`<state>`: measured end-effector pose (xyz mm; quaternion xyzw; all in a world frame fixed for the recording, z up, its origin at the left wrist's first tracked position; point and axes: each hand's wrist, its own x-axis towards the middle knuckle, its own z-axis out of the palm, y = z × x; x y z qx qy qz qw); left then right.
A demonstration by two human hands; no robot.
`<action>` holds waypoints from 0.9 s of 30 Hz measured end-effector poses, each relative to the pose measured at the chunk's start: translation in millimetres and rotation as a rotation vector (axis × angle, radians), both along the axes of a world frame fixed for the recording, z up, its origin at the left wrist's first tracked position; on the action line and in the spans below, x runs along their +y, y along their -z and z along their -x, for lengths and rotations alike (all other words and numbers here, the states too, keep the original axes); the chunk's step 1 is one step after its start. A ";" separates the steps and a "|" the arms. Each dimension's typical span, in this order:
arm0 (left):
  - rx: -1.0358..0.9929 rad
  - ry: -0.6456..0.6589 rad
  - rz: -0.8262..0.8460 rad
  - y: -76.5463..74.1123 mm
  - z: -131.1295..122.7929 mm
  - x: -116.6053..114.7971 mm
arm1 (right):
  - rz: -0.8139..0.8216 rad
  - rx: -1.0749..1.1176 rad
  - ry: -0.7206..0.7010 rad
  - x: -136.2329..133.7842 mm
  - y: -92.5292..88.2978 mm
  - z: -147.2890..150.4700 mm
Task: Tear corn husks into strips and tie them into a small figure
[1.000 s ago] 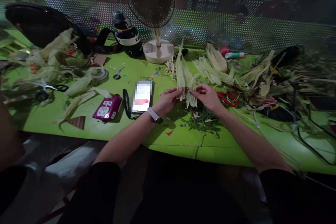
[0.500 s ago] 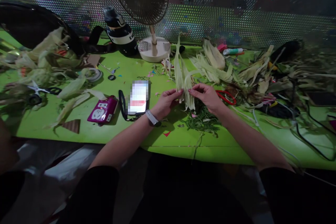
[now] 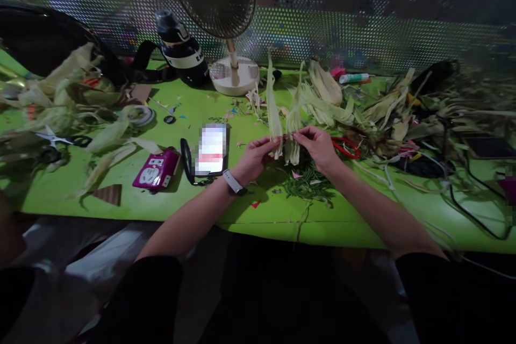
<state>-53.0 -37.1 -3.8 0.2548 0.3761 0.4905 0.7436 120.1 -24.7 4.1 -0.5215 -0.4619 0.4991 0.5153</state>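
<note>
Green table (image 3: 250, 223): is spreading before you under scattered husk scraps.
Bottle (image 3: 183, 59): is standing between ten and eleven o'clock from your hands, its dark wall hiding the contents.
Black bag (image 3: 48, 37): is lying at ten o'clock; you are not seeing inside.
Left hand (image 3: 257, 159): is narrowing to a pinch, thumb and forefinger gripping the left husk strip (image 3: 273, 113) near its base.
Right hand (image 3: 320, 148): is pinching the right husk strip (image 3: 294, 118) low down.
Husk strips: are standing upright between your hands, at twelve o'clock.
Green strands (image 3: 308, 185): are lying at five o'clock.
</note>
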 end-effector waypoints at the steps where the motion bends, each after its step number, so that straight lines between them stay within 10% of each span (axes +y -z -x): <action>1: 0.010 0.010 0.000 0.1 -0.3 -0.5 | -0.007 -0.014 0.002 0.0 0.4 0.1; 27: -0.030 0.188 0.083 11.9 -4.5 -2.7 | 0.109 0.362 0.029 5.5 8.6 -2.3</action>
